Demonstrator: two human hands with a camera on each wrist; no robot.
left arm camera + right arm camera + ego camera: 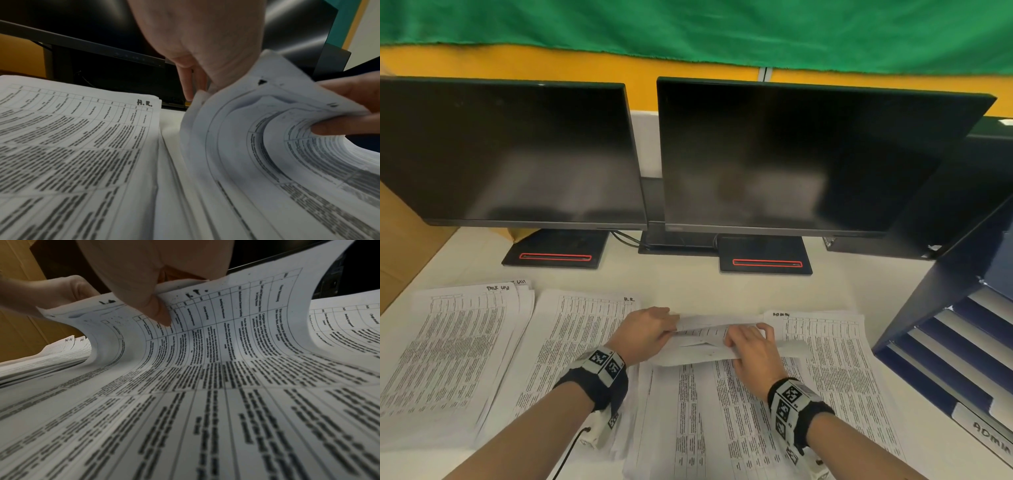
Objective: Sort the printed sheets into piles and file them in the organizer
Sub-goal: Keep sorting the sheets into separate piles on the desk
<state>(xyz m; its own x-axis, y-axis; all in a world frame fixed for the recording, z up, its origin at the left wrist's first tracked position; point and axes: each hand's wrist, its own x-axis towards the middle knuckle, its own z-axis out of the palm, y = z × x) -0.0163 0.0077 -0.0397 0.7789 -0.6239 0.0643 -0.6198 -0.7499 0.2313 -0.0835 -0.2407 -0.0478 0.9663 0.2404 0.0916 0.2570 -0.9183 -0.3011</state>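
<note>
I see three piles sorted left and right of the middle stack [722, 404]; both hands pinch its curled top sheets [709, 339]; organizer [962, 342] unfiled.

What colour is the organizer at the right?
Dark blue organizer with pale shelves, clearest in the head view.

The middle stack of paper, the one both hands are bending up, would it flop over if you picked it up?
Probably floppy: the middle stack already curls upward where the left hand and right hand lift its far edge. Its sheets seem loose, fanning apart in the left wrist view, so they may slide and scatter. It looks thick, so likely heavy for one grip.
</note>
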